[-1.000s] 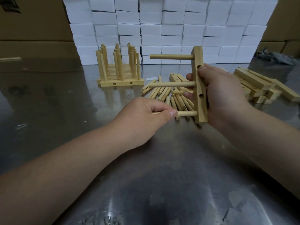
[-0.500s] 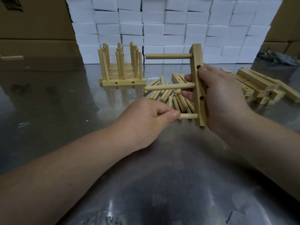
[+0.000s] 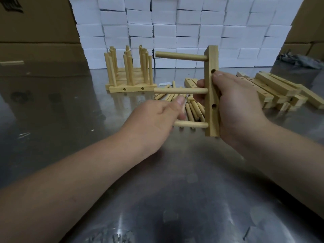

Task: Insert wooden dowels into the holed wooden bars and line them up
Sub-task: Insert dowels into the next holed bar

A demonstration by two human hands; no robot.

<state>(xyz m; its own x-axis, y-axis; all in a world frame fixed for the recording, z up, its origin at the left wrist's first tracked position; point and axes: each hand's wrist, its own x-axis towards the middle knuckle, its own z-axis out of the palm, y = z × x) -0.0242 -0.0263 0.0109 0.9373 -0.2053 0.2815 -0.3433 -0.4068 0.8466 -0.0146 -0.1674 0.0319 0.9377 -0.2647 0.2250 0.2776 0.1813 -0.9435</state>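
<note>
In the head view, the right hand [image 3: 235, 109] grips a pale, square-edged holed wooden bar [image 3: 211, 60] and holds it upright. Its thumb lies on the side face just under the upper of two round side holes, and its fingers wrap round the far side. Three smooth round dowels stick out of the bar towards the left hand [image 3: 154, 120]: a top dowel [image 3: 181, 56], a middle dowel [image 3: 180, 90] and a lowest dowel [image 3: 192, 124]. The free end of the lowest dowel is hidden behind the left hand. The left thumb reaches forward just under the middle dowel, but the fingers are hidden, so I cannot tell whether they pinch the lowest one. Beyond both hands a heap of loose dowels [image 3: 192, 109] lies flat. Farther out from the left hand, finished bars [image 3: 129, 88] stand side by side with their dowels upright. Outward of the right hand lies a rough stack of bare bars [image 3: 273, 88]. All of this rests on a scuffed, shiny metal table [image 3: 175, 190] that mirrors the wood. Behind it rises a wall of white blocks [image 3: 175, 28], flanked by brown cartons [image 3: 35, 32]. The dark print [image 3: 11, 6] on the left carton is too cropped to read.
</note>
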